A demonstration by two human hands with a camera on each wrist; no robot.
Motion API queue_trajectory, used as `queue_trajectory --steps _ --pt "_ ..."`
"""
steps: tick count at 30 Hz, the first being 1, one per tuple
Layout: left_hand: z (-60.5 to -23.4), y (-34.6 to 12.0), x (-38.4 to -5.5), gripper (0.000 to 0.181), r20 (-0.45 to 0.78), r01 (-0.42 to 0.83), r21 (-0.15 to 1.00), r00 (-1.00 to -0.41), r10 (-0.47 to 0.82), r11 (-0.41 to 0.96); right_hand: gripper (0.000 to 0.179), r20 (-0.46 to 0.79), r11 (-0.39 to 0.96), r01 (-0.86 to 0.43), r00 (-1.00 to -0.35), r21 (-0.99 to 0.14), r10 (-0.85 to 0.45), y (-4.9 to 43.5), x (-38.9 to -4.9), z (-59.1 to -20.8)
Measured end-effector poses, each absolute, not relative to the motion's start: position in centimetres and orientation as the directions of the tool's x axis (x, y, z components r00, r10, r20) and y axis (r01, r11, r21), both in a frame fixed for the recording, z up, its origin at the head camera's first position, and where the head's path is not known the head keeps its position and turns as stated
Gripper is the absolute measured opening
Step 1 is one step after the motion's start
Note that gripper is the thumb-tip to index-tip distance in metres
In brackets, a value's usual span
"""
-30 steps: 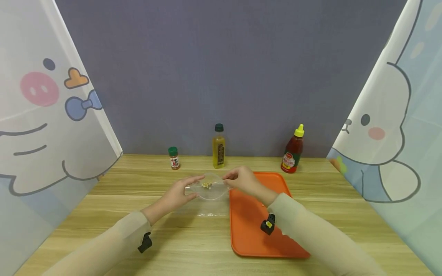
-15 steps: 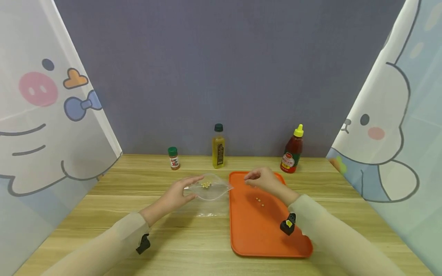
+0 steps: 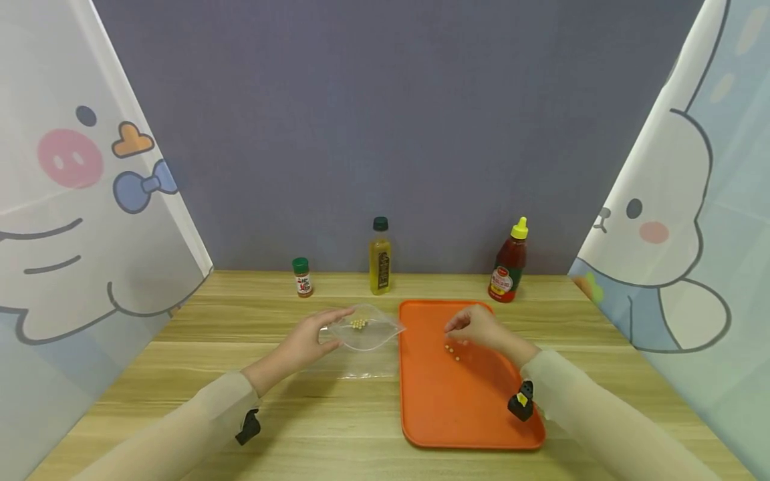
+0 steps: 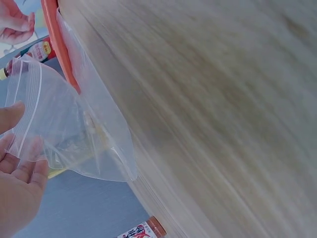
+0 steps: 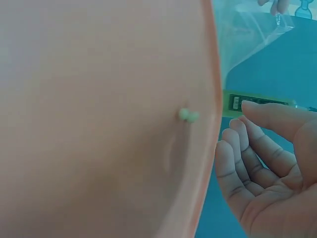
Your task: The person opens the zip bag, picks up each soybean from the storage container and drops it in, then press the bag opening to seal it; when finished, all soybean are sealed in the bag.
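My left hand [image 3: 309,337] grips a clear zip-lock bag [image 3: 374,339] at its left side, fingers behind and thumb in front. The bag's mouth gapes, and a small cluster of round pale-yellow beans [image 3: 359,324] shows in it. My right hand [image 3: 478,327] hovers over the orange tray [image 3: 457,411], thumb and fingers loosely bent. In the right wrist view nothing shows between the thumb and fingers. Just below the fingertips, a few loose beans [image 3: 451,350] lie on the tray; two of them, the pale beans [image 5: 188,115], appear blurred in the right wrist view.
Along the back of the wooden table [image 3: 240,401] stand a green-capped spice jar [image 3: 303,278], an oil bottle [image 3: 380,260] and a red sauce bottle [image 3: 507,267] with a yellow cap. A grey panel [image 3: 385,133] rises behind them, with patterned curtains at both sides.
My right hand has moved from the bag's mouth to the right and lowered over the beans on the tray. The left hand keeps holding the bag in place.
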State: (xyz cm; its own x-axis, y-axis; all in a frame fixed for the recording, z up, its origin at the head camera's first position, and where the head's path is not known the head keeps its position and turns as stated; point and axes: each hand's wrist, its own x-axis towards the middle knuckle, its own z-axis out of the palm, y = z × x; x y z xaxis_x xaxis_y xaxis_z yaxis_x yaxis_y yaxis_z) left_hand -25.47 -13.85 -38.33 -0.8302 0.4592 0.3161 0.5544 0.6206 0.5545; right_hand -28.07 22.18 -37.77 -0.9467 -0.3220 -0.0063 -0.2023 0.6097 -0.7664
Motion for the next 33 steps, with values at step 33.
queue_trajectory --steps 33 --pt "-38.5 -14.2 -25.5 0.066 0.339 0.570 0.555 -0.820 0.461 0.606 0.013 -0.098 0.647 -0.117 -0.953 -0.754 -0.287 23.1 -25.4 -39.5"
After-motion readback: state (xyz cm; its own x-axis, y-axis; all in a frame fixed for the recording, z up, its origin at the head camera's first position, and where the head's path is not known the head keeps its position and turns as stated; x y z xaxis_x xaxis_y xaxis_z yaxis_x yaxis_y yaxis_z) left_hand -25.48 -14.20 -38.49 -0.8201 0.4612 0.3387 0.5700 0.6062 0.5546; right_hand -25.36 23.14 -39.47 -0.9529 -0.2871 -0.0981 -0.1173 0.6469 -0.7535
